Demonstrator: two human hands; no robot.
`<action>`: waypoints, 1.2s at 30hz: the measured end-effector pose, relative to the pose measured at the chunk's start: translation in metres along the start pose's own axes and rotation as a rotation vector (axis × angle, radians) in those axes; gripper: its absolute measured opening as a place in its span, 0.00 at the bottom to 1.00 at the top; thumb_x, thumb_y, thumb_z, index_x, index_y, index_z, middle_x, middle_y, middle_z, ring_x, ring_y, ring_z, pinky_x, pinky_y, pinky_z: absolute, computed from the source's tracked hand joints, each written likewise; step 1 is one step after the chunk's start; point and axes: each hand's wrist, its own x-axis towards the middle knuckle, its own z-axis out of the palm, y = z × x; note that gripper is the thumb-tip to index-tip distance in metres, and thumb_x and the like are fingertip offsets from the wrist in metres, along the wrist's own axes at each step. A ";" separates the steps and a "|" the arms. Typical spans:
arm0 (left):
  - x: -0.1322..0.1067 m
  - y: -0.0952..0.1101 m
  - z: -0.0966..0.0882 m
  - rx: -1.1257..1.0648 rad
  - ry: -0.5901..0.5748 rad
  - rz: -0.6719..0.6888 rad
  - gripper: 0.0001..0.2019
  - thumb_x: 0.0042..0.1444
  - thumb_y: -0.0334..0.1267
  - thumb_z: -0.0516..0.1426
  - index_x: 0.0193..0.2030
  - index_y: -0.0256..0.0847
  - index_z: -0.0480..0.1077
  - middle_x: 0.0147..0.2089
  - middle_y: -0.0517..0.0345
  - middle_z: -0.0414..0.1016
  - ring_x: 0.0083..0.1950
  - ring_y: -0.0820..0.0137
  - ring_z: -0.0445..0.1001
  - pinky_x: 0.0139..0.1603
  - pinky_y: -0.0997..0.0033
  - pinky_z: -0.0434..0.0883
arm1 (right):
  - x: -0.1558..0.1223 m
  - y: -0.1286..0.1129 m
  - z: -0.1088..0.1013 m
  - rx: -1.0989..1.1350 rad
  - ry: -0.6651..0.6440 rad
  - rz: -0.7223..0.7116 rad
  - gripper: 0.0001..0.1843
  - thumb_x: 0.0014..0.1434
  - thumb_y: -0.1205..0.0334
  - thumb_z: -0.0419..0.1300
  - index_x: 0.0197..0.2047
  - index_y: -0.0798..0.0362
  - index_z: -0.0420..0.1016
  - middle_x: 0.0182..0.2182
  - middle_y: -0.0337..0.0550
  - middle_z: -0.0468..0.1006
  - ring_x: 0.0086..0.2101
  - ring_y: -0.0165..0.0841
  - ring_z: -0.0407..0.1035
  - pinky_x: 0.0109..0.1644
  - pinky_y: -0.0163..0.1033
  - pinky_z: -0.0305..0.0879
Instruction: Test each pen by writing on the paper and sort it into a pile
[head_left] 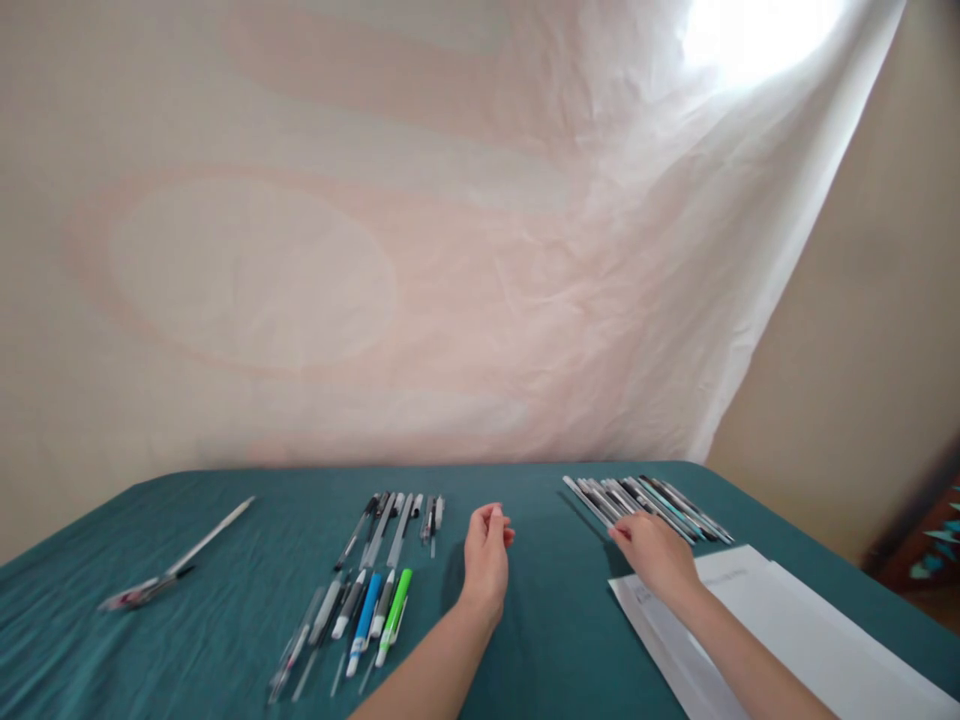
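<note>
My left hand is held over the middle of the table, its fingers curled in and the thumb on top, with nothing visible in it. To its left lie loose pens in two groups. The nearer group includes a blue pen and a green pen; the farther one holds clear and black pens. My right hand is at the near end of a row of pens on the right. Its fingertips are closed at the end of the leftmost pen. The palm side is hidden.
White paper sheets lie under my right forearm. A long pale stick-like thing rests at the far left, touching a blurred clear item. The table has a dark green cloth; a pale hanging sheet stands behind it.
</note>
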 end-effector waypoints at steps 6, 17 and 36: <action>-0.002 -0.001 0.000 0.038 -0.044 0.019 0.16 0.53 0.50 0.52 0.38 0.38 0.68 0.31 0.58 0.68 0.30 0.72 0.67 0.33 0.73 0.65 | -0.002 0.001 0.013 -0.077 0.025 -0.006 0.13 0.57 0.58 0.52 0.27 0.51 0.75 0.30 0.46 0.75 0.36 0.38 0.69 0.32 0.37 0.59; -0.006 0.003 0.003 0.068 -0.069 0.008 0.14 0.50 0.50 0.56 0.33 0.39 0.67 0.27 0.62 0.65 0.28 0.73 0.65 0.31 0.75 0.62 | -0.006 0.002 0.019 -0.096 0.031 0.018 0.11 0.58 0.55 0.51 0.34 0.49 0.72 0.34 0.46 0.75 0.36 0.40 0.70 0.27 0.37 0.58; -0.056 0.048 -0.065 0.125 -0.274 -0.216 0.30 0.49 0.65 0.46 0.23 0.37 0.68 0.22 0.55 0.67 0.22 0.71 0.65 0.25 0.73 0.60 | 0.019 -0.179 0.024 0.593 -0.122 -0.536 0.10 0.55 0.64 0.53 0.37 0.51 0.75 0.32 0.42 0.75 0.32 0.32 0.70 0.38 0.35 0.61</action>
